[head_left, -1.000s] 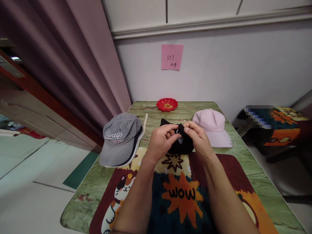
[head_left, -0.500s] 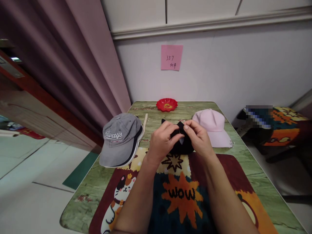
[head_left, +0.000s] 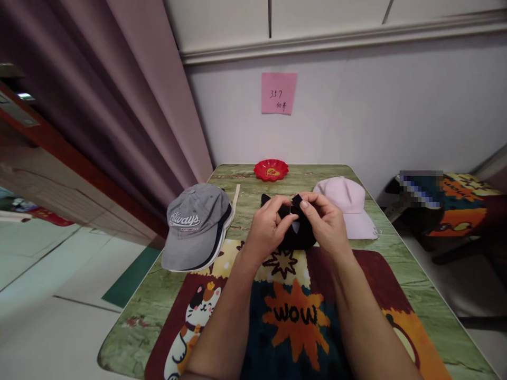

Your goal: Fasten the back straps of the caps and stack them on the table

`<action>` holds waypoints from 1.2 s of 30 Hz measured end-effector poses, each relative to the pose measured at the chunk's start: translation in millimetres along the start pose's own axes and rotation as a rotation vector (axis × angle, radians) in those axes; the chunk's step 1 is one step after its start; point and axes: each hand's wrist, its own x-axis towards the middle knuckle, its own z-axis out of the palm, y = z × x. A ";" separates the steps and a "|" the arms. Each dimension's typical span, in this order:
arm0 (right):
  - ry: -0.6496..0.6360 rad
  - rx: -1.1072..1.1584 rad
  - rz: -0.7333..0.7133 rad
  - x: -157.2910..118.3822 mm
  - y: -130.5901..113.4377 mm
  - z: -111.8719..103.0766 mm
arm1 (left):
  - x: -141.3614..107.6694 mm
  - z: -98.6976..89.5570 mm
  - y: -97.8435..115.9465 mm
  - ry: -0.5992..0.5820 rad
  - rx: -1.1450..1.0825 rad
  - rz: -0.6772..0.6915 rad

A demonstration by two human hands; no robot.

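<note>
A black cap [head_left: 297, 240] stands on the patterned mat in front of me, its back strap toward me. My left hand [head_left: 269, 224] pinches the strap beside a small metal buckle [head_left: 291, 209]. On the other side, my right hand [head_left: 327, 216] grips the strap's black end [head_left: 297, 200] between thumb and fingers. A stack of caps, a grey one [head_left: 196, 221] on top with darker and white brims beneath, lies to the left. Just behind my right hand rests a pink cap [head_left: 346, 203].
A red scalloped dish [head_left: 271, 170] sits at the table's far edge. The mat [head_left: 295, 338] covers the near part of the green wood-patterned table [head_left: 130, 316]. A pink note [head_left: 279, 94] is stuck on the wall, and a stool [head_left: 459, 211] stands at the right.
Both hands have shifted slightly to the right, still on the strap. The right hand has drawn the strap end a little up and right, and the metal buckle shows more plainly.
</note>
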 end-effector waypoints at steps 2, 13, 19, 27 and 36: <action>0.032 -0.006 -0.003 -0.2 -2.1 -1.5 | 0.8 -0.3 -1.8 -0.025 -0.050 -0.058; -0.013 0.268 0.135 0.9 -6.9 0.3 | 0.9 2.2 -10.0 -0.071 -0.411 -0.243; 0.005 0.380 0.178 1.4 -9.5 0.7 | 1.4 4.2 -12.8 -0.011 -0.493 -0.293; 0.040 0.321 0.169 0.7 -5.2 1.1 | 2.0 0.9 -8.5 0.016 -0.487 -0.263; 0.026 0.207 0.246 -0.5 -5.2 1.4 | 3.3 4.4 -8.8 0.075 -0.342 -0.145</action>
